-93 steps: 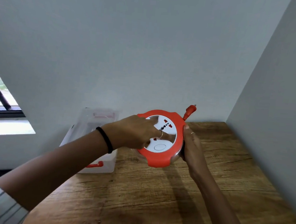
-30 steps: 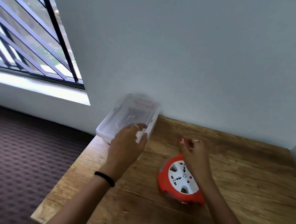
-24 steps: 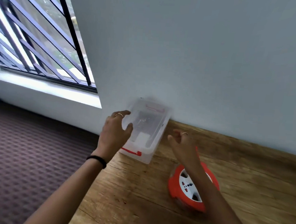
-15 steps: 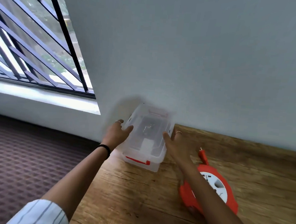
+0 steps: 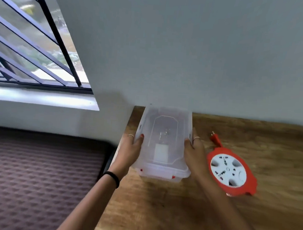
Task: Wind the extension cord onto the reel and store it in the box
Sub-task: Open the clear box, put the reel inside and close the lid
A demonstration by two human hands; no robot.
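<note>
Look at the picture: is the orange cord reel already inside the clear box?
No. The reel lies on the table, to the right of the box.

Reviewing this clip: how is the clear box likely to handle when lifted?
The box looks like thin clear plastic and seems nearly empty, so probably light and a bit flexible. Its smooth walls may be slippery, which fits the left hand and right hand pressing opposite sides. The lid appears on, so it should lift as one piece.

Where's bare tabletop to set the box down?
Free: wood in front of the box and reel, and the far right past the reel. Crowded: the strip between box and reel, filled by the right hand.
</note>
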